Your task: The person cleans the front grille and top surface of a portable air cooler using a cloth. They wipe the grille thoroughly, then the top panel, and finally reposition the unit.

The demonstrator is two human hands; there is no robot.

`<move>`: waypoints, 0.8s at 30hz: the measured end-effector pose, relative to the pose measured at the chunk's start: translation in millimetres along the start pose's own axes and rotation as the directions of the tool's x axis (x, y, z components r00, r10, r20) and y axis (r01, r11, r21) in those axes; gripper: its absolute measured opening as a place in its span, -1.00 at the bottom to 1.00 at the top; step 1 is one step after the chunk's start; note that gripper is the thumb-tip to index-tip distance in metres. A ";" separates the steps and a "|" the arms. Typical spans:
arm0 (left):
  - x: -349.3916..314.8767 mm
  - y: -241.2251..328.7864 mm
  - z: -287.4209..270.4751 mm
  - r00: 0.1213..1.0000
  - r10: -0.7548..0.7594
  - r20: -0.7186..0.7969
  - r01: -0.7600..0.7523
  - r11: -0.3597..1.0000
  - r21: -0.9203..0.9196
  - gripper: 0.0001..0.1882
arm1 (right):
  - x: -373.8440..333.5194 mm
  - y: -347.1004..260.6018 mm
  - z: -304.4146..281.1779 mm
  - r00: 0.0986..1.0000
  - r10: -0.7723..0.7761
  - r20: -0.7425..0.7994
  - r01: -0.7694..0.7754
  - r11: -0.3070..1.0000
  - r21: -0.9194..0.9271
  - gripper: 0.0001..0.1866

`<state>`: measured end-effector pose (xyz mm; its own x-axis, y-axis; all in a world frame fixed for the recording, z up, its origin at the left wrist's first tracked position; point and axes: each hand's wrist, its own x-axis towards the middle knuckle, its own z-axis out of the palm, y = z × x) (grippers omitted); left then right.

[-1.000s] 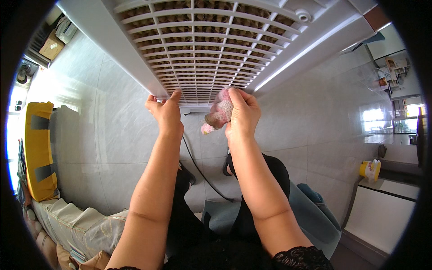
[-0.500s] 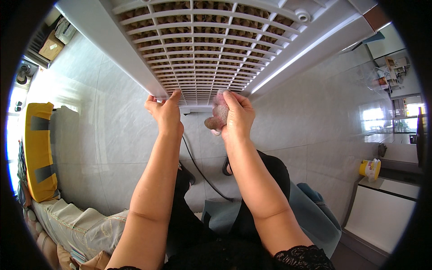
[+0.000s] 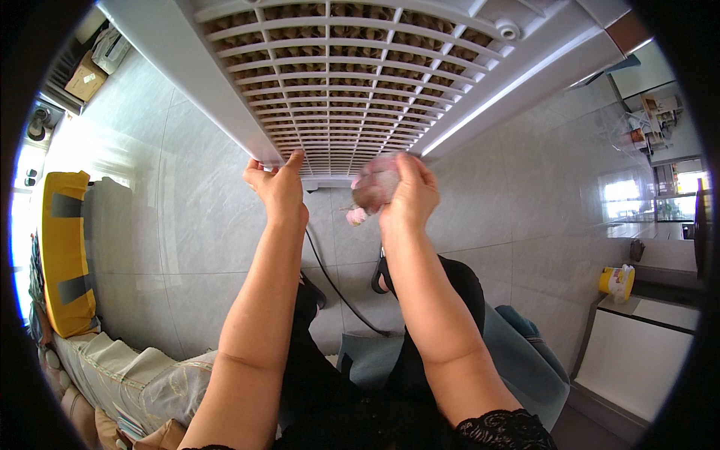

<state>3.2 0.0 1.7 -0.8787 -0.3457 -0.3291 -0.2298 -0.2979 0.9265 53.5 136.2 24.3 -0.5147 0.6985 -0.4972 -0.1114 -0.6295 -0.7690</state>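
While our left hand [image 3: 281,193] holds the lower left border of the white housing [image 3: 184,71], its thumb lies close to the grille [image 3: 327,67] and its fingers are bent around the outer side. The space between thumb and fingers is narrow, and we think this grip is chosen so that the large piece does not shake or tilt.

Our right hand [image 3: 412,193] is closed around a crumpled pink and grey cloth [image 3: 377,185]. The thumb is on top, and a loose pink end hangs below; probably we bunch the cloth so that it gives a thick, soft pad. It is found just beside the lower right part of the grille, but because cloth and fingers are blurred, we cannot tell whether it touches the bars.

Behind the grille we see a brown, wavy filling [image 3: 296,35], which the bars seem to keep in its place. A dark cable [image 3: 334,281] lies on the grey tiled floor [image 3: 214,221] between our feet, and a blue-grey chair [image 3: 525,360] stands near our legs, at the lower right.
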 end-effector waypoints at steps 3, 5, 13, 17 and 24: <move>-3.9 3.7 4.2 1.000 -0.021 -0.017 0.021 1.000 -0.002 -0.13 | 4.7 14.4 -1.6 0.999 -0.042 -0.035 0.043 0.999 0.010 -0.78; -4.0 2.6 5.1 1.000 -0.009 -0.023 0.008 1.000 -0.013 -0.14 | 3.3 28.1 -4.6 0.997 -0.003 0.076 0.009 0.997 -0.074 -0.78; -2.4 -0.8 2.9 1.000 0.016 -0.022 -0.016 1.000 -0.017 -0.17 | -2.1 4.0 10.2 0.989 0.047 -0.140 -0.024 0.987 0.160 -0.75; -1.8 -3.2 3.6 0.999 0.021 -0.030 -0.021 1.000 -0.015 -0.17 | 0.1 23.1 1.0 0.959 0.210 0.191 -0.194 0.976 -0.100 -0.76; -2.2 0.9 3.9 0.999 0.011 -0.045 -0.010 1.000 0.014 -0.15 | 25.6 27.6 -8.4 0.982 0.162 -0.097 -0.142 0.973 0.184 -0.78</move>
<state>3.2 4.0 4.0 -0.8612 -0.3889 -0.3273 -0.2270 -0.2818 0.9322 44.4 139.6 -13.0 -0.4412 0.6168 -0.6519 -0.1916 -0.7744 -0.6030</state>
